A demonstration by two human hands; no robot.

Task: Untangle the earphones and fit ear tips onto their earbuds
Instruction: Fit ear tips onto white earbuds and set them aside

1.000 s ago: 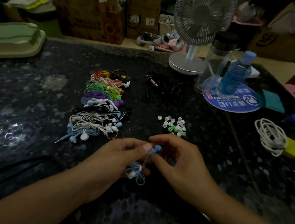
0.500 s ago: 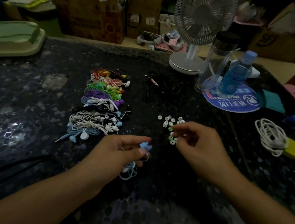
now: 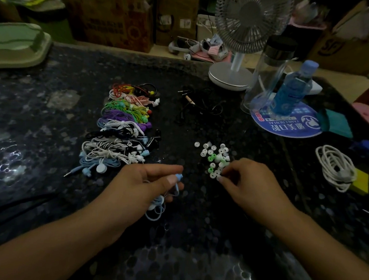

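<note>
Nearest the viewer, the left hand (image 3: 144, 185) grasps a pale blue earphone set with a thin looped cord (image 3: 157, 206); the thumb and forefinger pinch one light blue earbud (image 3: 178, 176), and the cord loops hang below the palm onto the dark speckled stone table (image 3: 191, 262). The right hand (image 3: 248, 187) sits just right of it, fingers curled, with the fingertips (image 3: 220, 177) pinching at a small white ear tip at the near edge of the scattered pile of white and green silicone ear tips (image 3: 214, 158); whether the tip is lifted off the surface cannot be told.

Left of the pile, a row of bundled earphones in blue, white, black, purple, green, pink and red (image 3: 122, 130) runs from near to far. A loose black cable tangle (image 3: 200, 107) lies farther back. At the right edge rests a coiled white cable (image 3: 335, 167), touching a yellow block (image 3: 361, 181).

Farther right stand a blue plastic bottle (image 3: 293, 91) on a round blue printed mat (image 3: 286, 120), a clear tumbler with a black lid (image 3: 270, 69) and a white desk fan (image 3: 246, 38). A pale green tray (image 3: 14, 44) occupies the far left. Brown cardboard boxes (image 3: 118, 15) line the dim background.
</note>
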